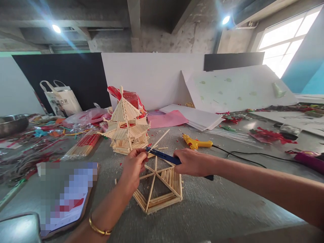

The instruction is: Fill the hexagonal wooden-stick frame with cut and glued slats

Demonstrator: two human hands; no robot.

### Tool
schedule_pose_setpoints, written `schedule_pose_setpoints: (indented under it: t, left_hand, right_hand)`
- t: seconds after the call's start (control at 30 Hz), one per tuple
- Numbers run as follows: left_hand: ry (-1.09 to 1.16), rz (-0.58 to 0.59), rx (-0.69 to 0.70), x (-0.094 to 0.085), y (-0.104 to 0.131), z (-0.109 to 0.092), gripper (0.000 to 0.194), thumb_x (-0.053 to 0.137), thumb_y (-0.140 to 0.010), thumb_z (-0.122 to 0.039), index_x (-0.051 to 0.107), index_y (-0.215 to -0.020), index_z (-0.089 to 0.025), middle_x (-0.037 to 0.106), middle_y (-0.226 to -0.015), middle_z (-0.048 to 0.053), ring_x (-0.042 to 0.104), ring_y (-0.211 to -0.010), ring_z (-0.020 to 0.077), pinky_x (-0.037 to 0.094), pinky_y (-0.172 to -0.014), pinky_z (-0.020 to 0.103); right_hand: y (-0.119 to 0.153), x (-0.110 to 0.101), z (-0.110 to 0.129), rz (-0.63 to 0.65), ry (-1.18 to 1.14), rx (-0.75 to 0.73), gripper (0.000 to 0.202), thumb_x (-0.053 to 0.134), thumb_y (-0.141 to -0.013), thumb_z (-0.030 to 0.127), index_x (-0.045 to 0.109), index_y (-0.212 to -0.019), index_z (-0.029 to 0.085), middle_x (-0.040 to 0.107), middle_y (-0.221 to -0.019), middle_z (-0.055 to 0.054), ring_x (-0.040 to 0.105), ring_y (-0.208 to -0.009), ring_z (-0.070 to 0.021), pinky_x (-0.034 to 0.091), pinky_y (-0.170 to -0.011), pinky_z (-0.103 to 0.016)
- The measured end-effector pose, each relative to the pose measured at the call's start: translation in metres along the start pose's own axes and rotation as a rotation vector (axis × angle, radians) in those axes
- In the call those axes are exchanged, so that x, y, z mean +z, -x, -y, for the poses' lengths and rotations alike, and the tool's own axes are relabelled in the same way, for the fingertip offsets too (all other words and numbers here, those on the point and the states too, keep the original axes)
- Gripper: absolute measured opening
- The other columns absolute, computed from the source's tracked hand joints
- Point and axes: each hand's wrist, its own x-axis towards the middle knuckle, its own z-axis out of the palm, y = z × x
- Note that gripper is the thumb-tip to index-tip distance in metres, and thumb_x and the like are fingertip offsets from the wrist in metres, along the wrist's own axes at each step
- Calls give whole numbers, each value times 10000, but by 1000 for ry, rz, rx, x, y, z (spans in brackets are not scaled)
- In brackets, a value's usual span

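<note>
My left hand pinches a thin wooden stick, which slants up to the right. In my right hand is a blue utility knife, its front end meeting the stick close to my left fingertips. Below both hands lies a hexagonal frame of wooden sticks with spokes meeting in the middle; one section at its right is filled with sticks set side by side. Just behind my left hand stands a tiered stick pagoda with a pointed roof.
A yellow glue gun with a black cord lies behind my right hand. At left are a phone, a packet of sticks and a metal bowl. Pink paper and white boards lie farther back.
</note>
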Motion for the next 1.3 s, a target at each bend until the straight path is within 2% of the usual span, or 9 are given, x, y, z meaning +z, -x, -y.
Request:
schedule_pose_setpoints:
  t: [0.3, 0.53, 0.7, 0.87, 1.17, 1.3]
  left_hand:
    - [-34, -71, 57, 3, 3, -2, 274, 539, -620, -197, 494, -889, -172, 487, -543, -62, 312, -396, 24, 179, -385, 149]
    - [-119, -125, 171, 3, 1, 0, 297, 541, -634, -186, 499, -928, -188, 479, -559, -80, 323, -422, 33, 239, -425, 157]
    - [-232, -107, 257, 2, -1, 4, 285, 541, -668, -222, 495, -947, -180, 493, -581, -66, 373, -453, 55, 272, -445, 171]
    - [-282, -102, 265, 1, -3, 7, 288, 545, -678, -236, 498, -956, -180, 509, -603, -61, 343, -423, 49, 273, -438, 180]
    - [-324, -80, 256, 0, -2, 4, 286, 530, -687, -234, 509, -967, -177, 530, -629, -47, 322, -409, 48, 268, -430, 188]
    - [-326, -90, 254, 2, -1, 3, 281, 524, -673, -221, 521, -950, -173, 518, -603, -55, 314, -400, 49, 265, -428, 188]
  right_hand:
    - [-2, -3, 2, 48, -22, -2, 211, 456, -670, 339, 540, -737, 158, 543, -666, -39, 472, -565, -125, 291, -480, -245]
    - [2, -9, 9, 65, 2, 3, 213, 460, -667, 334, 542, -722, 145, 541, -653, -46, 445, -518, -111, 283, -446, -239]
    - [2, -8, 7, 106, -30, 20, 215, 445, -673, 322, 546, -727, 140, 523, -585, -25, 447, -482, -103, 284, -426, -221]
    - [0, -6, 4, 38, 17, -36, 227, 456, -670, 336, 553, -699, 134, 523, -635, -33, 422, -501, -94, 273, -434, -221]
    - [2, -10, 7, 141, -61, 17, 201, 448, -680, 290, 559, -728, 129, 527, -571, -23, 447, -470, -100, 286, -423, -223]
    - [0, -9, 4, 124, -53, -4, 205, 453, -684, 296, 560, -731, 129, 524, -580, -22, 440, -479, -99, 285, -426, -223]
